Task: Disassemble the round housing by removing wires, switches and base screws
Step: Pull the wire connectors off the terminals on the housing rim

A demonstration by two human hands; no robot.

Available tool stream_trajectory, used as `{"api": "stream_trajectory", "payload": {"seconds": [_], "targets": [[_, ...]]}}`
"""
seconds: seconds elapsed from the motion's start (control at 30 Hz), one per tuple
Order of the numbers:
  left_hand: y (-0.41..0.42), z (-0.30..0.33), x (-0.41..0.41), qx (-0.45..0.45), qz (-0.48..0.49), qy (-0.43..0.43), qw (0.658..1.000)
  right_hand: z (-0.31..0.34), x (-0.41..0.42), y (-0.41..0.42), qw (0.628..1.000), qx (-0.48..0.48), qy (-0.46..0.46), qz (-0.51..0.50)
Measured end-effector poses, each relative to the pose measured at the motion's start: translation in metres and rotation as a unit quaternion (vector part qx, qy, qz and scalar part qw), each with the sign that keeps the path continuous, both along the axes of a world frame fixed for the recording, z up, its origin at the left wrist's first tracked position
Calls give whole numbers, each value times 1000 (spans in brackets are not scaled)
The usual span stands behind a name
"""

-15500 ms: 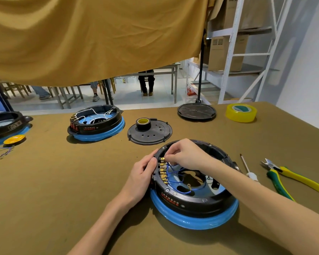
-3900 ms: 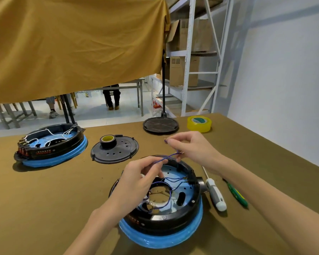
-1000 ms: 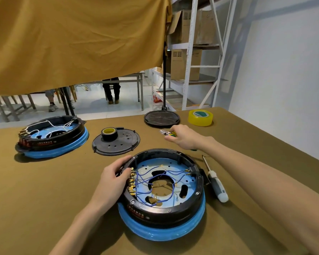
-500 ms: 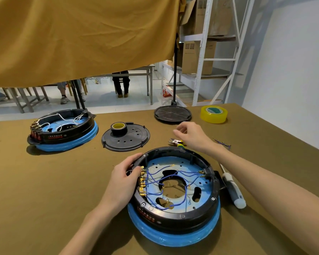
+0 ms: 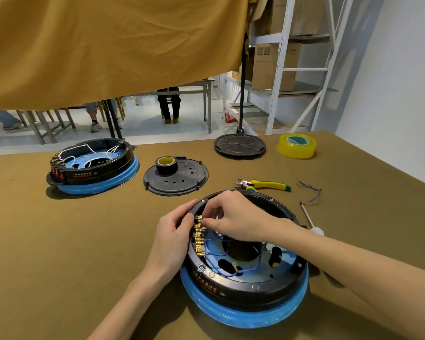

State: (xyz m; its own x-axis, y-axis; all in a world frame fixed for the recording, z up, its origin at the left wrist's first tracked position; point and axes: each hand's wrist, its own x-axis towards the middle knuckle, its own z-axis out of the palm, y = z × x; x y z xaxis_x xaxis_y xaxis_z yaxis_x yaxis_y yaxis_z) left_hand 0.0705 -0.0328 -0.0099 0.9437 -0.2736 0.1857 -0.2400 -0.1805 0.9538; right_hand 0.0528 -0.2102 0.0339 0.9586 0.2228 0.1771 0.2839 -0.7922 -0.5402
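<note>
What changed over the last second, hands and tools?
The right hand let go of the yellow-handled cutters, now lying on the table behind the near housing, and came back to the brass terminals, fingers pinching at the top one. The left hand kept its grip on the housing's rim. Screwdriver and tape roll unmoved.

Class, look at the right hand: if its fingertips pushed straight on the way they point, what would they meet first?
Most likely the row of brass terminals on the housing wall, which the right hand already nearly touches; depth is unclear.
</note>
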Motion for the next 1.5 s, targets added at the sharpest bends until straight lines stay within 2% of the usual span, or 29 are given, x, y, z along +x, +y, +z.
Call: {"api": "stream_trajectory", "payload": {"seconds": [0.2, 0.4, 1.3, 1.5], "targets": [[0, 1, 0, -15, -2, 34, 999, -10, -2, -1, 999, 30, -26, -8], [-1, 0, -3, 1, 10, 49, 999, -11, 1, -4, 996, 88, 9, -25], [0, 4, -5, 39, -5, 41, 998, -8, 1, -2, 994, 97, 38, -34], [-1, 2, -5, 37, -3, 31, 999, -9, 1, -2, 994, 97, 16, -37]]}}
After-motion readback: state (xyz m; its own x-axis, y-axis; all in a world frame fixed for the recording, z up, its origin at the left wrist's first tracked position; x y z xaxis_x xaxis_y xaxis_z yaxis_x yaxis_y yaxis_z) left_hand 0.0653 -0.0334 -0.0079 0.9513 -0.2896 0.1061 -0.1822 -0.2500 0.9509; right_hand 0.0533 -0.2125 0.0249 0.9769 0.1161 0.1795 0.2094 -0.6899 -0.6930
